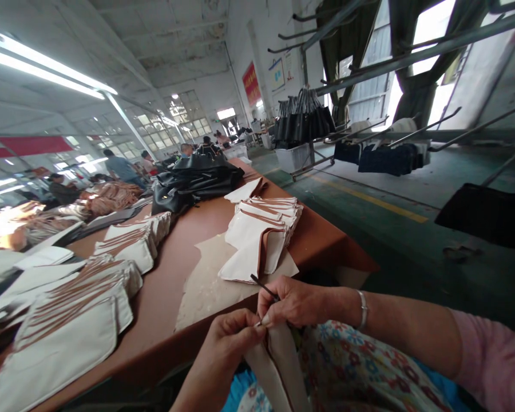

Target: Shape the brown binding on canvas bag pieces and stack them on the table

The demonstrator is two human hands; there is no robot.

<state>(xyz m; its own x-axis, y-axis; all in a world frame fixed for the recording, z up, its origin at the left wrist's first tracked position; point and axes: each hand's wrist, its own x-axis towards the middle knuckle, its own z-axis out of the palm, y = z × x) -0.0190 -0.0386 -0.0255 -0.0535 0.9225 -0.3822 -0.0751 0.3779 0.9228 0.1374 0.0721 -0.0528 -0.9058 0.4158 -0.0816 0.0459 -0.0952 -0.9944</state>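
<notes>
Edge work is apparently progressing over a floral apron (360, 366), the left hand (234, 337) and right hand (298, 300) pinching a pale piece's (285, 357) top, the right also holding a slim dark tool (261, 285); precision is calling for steady fingertips.

Lower end of the dark thin tool (262, 285) is hidden in my right hand (294, 302). Where it meets my left hand (237, 335), the pinched bit is too small to tell. Cream piece (283, 360) is cut off by the bottom edge; so is my left forearm (201, 380). Pink sleeve (493, 349) and black bag (489, 214) run off right. Far-left pile (15, 226) is blurred and cut off. Red wall banner (251, 84): lettering too small to read.
</notes>
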